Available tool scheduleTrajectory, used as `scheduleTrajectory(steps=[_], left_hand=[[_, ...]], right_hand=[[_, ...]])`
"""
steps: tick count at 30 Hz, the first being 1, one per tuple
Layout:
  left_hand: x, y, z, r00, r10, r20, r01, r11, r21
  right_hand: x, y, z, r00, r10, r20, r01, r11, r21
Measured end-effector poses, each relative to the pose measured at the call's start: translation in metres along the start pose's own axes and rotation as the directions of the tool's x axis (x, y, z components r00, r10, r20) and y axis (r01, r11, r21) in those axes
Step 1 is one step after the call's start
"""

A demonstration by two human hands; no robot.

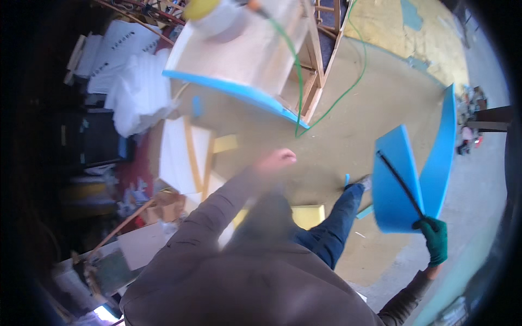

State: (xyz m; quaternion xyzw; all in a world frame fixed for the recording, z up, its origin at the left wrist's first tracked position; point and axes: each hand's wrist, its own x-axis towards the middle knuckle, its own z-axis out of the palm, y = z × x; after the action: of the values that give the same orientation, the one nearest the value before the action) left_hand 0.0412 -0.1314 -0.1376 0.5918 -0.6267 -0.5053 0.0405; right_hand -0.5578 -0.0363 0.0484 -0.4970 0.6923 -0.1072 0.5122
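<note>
My right hand (434,239), in a green glove, is closed at the lower edge of a bent blue foam sheet (392,185). A thin black rod (399,182) runs from that same hand up across the sheet's face. The sheet curves round, with its far flap standing up on the right. My left hand (280,160) is bare and reaches out in front of my body, apart from any object. Motion blurs it; its fingers look bent, but I cannot tell how far they are closed. Nothing shows in it.
Ahead stands a wooden frame piece (234,60) with blue foam along its edge and a pale bucket (217,22) on top. A green hose (340,98) loops over the floor. White wrapped bundles (136,92), white panels (179,152) and yellow foam (308,216) lie around.
</note>
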Motion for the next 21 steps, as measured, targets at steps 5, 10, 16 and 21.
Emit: scheduleTrajectory(steps=[5,10,16,21], left_hand=[[-0.032,-0.006,0.026,0.985,0.132,0.11,-0.059,0.862,-0.503],[-0.058,-0.034,0.025,0.99,0.084,0.112,0.023,0.694,-0.72],[-0.063,-0.096,0.068,0.981,0.04,0.192,0.111,0.694,-0.712],[-0.065,-0.13,0.083,0.986,-0.14,0.091,0.165,0.713,-0.682]], right_hand=[[-0.118,-0.169,0.095,0.985,0.145,0.089,-0.131,0.98,-0.151],[-0.151,-0.246,0.16,0.958,0.105,0.266,-0.068,0.987,-0.144],[-0.143,-0.263,0.201,0.908,0.2,0.368,-0.102,0.958,-0.268],[-0.129,-0.26,0.211,0.897,-0.096,0.431,0.227,0.937,-0.265]])
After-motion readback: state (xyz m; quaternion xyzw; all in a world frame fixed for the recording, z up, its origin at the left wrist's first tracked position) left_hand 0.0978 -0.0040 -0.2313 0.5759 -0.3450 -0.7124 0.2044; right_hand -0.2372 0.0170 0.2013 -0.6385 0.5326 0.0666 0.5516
